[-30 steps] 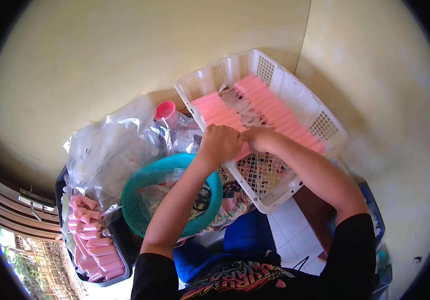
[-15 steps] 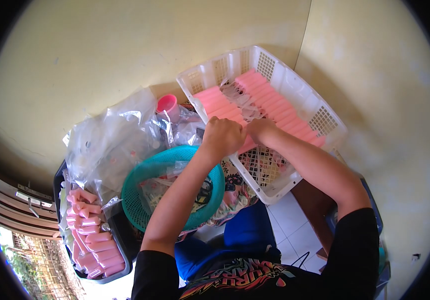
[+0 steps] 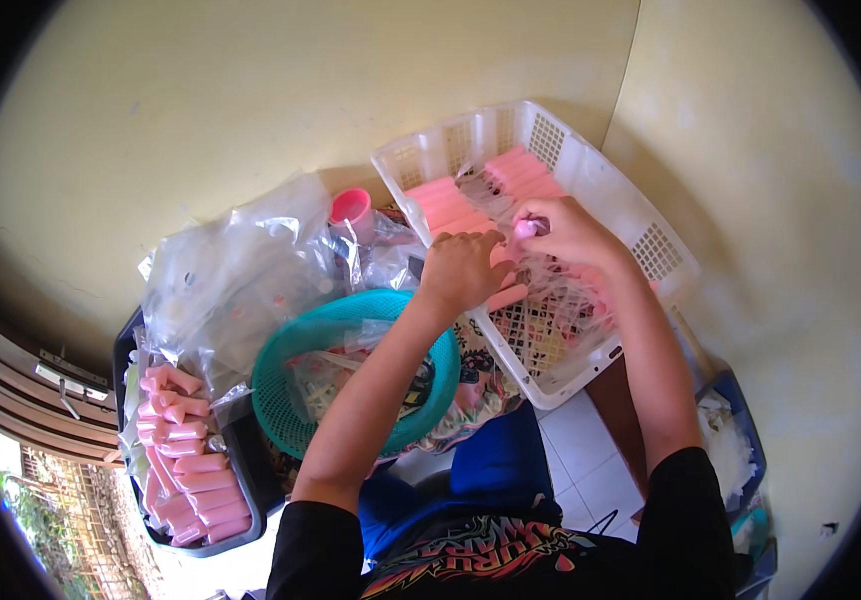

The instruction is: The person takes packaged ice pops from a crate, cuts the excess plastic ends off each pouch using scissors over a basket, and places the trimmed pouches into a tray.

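A white plastic basket (image 3: 650,215) holds rows of pink filled tubes (image 3: 440,203) with clear plastic ends. My left hand (image 3: 462,268) is over the basket's near left edge, its fingers apart and reaching to the pink tubes. Just right of it, my right hand (image 3: 565,235) is curled above the tubes, closed on a small pinkish-white item (image 3: 530,228) that looks like the end of a tube. The palm hides the rest of that item.
Plastic bags lie in a teal basket (image 3: 268,375). Left of it, a dark tub (image 3: 255,490) holds more pink tubes. Large clear bags (image 3: 240,270) and a pink cup (image 3: 350,206) are near the wall. A blue container (image 3: 745,410) stands at the right.
My right hand has moved away from my left, up and right over the tubes, and turned. My left hand has opened from a closed shape. The view has shifted slightly.
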A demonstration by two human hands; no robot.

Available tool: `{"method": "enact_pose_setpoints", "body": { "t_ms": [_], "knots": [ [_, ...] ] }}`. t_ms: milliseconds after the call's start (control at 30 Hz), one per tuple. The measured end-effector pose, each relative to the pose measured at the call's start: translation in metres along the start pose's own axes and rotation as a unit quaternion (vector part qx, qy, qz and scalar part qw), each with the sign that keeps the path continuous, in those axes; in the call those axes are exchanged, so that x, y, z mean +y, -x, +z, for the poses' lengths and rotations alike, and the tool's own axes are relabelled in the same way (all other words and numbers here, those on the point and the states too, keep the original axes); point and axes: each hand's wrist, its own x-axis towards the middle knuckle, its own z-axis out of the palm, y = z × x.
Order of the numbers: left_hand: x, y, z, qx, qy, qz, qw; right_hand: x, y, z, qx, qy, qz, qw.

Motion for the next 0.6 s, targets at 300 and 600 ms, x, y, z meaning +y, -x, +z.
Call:
{"method": "enact_pose_setpoints", "body": {
  "t_ms": [300,600],
  "knots": [
    [0.007,-0.001,-0.018,0.041,0.098,-0.006,0.994,-0.021,0.015,0.004,0.068,-0.187,-0.038,0.979],
    [0.026,0.051,-0.072,0.171,0.275,-0.156,0.933,-0.073,0.038,0.032,0.414,-0.102,-0.172,0.888]
  ]
}}
